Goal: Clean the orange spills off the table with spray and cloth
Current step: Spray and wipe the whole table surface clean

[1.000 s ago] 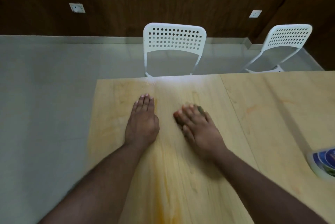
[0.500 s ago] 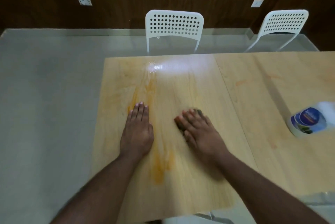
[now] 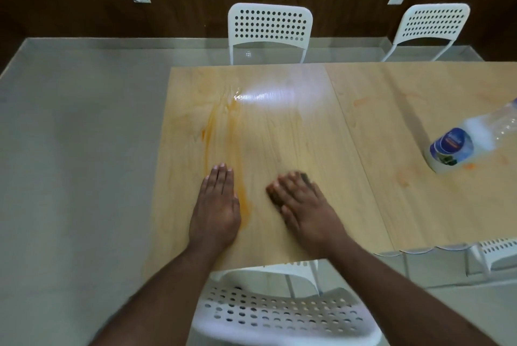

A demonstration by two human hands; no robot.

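The cloth [image 3: 305, 178] lies under the right hand [image 3: 305, 205], almost wholly covered; only a dark edge shows past the fingertips and another by the thumb side, and motion blur makes its outline hard to read. The right hand lies flat on it, fingers straight and slightly spread, pressing it to the surface [image 3: 279, 133]; the forearm runs back toward the lower right.

The left hand [image 3: 216, 205] lies palm down on the bare surface just to the left of the right hand, fingers straight and pressed together, holding nothing. Its forearm runs back toward the lower left.

An orange spill [image 3: 240, 191] streaks the surface right beside the left hand's thumb side, between the two hands, and runs on ahead of the left fingertips in a long faint smear. Fainter orange marks [image 3: 402, 177] lie well to the right of the right hand.

The bottle [image 3: 458, 147] lies tilted on the surface far to the right of the right hand, apart from both hands.

A white chair [image 3: 268, 29] stands beyond the far edge, ahead of the hands; another chair back [image 3: 279, 315] sits below the forearms.
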